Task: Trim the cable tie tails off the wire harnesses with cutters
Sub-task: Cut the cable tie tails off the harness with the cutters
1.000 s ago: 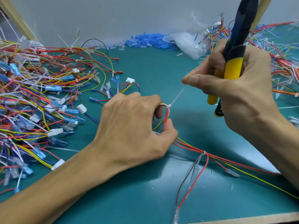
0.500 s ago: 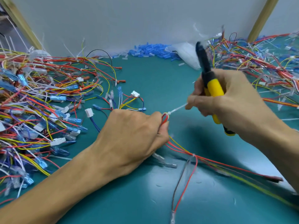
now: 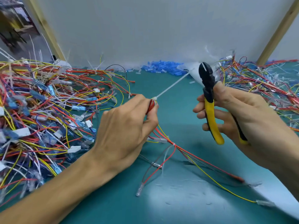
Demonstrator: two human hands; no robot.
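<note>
Bright, even light; pale sheen and soft shadows on the mat; blurry wire pile; bowed edges

Blue terminal sleeves on teal mat

Teal mat. Left side: big tangle of wires, many colours. Right rear: second tangle. Back centre: heap of blue sleeves, possibly connectors; blurred. Middle: one harness trails across. Pale clippings scattered near front.
</note>
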